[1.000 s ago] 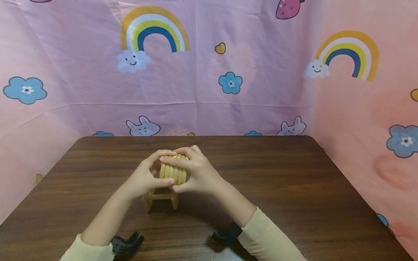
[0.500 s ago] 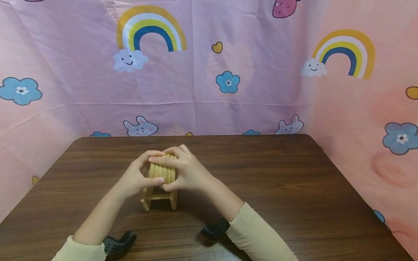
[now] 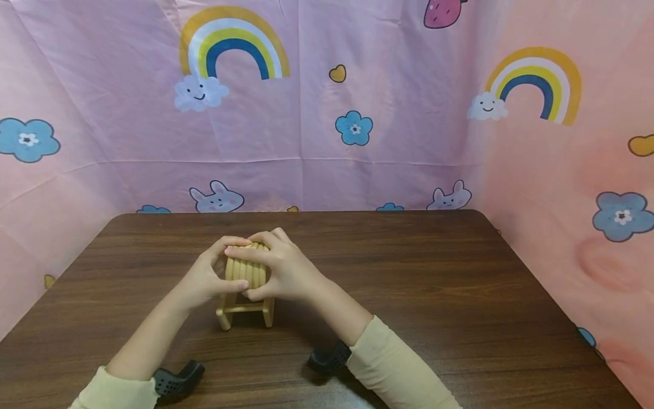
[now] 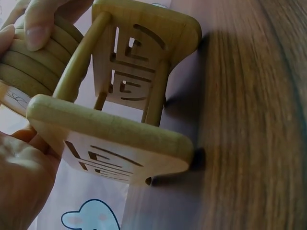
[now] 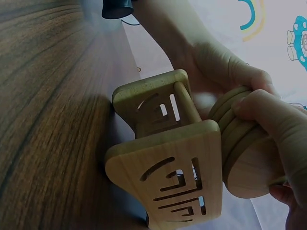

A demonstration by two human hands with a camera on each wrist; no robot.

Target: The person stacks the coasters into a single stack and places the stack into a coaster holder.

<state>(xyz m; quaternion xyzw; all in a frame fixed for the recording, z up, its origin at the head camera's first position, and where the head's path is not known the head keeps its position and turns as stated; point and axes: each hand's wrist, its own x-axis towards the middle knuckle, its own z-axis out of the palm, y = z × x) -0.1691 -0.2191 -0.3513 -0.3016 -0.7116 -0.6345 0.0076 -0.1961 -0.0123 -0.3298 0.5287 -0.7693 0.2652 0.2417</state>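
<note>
A stack of several round wooden coasters sits on edge at the top of a wooden coaster rack. My left hand holds the stack from the left, thumb on the near side and fingers over the top. From the right, my right hand grips the same stack, its fingers overlapping the left ones. In the left wrist view the coasters are against the upper bars of the rack. The right wrist view shows the flat face of the end coaster beside the rack's cut-out side panel.
The rack stands on a dark wood-grain table. Black wrist devices hang under both forearms, just over the table's near part. A pink patterned cloth encloses the back and sides.
Both hands have moved left together with the coasters, bringing the stack over the middle of the rack. The whole head view has shifted slightly.
</note>
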